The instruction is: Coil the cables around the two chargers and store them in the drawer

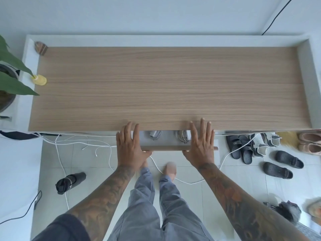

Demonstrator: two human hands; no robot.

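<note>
**Both hands flat on drawer front, 2 chargers inside**

Left hand (pixel 129 145) and right hand (pixel 199 145) both lie palm-down w/ fingers straight and spread, gripping nothing. Each rests on the near edge of the drawer (pixel 165 148), left hand at its left end, right hand at its right end; fingertips reach over onto the near edge of the wooden tabletop (pixel 165 84). Thumbs sit at or below the drawer's front strip.

Drawer is partly out, showing a narrow grey floor between the hands. In it: left charger (pixel 155 134), white, w/ its cable coiled round it, and right charger (pixel 184 136), white, also wrapped in cable, just beside the right hand's index finger. The 2 are apart, not touching.

No readable brand or writing on the chargers; too small/blurred to tell.

Elsewhere: loose white cords (pixel 83 143) trail over the tiled floor to the left and under the person's feet. Dark bottle (pixel 70 182) lies on the floor near left. Sandals and shoes (pixel 260 148) cluster on the right. Yellow item (pixel 40 80) and plant leaves (pixel 12 70) sit at the tabletop's left end.
</note>
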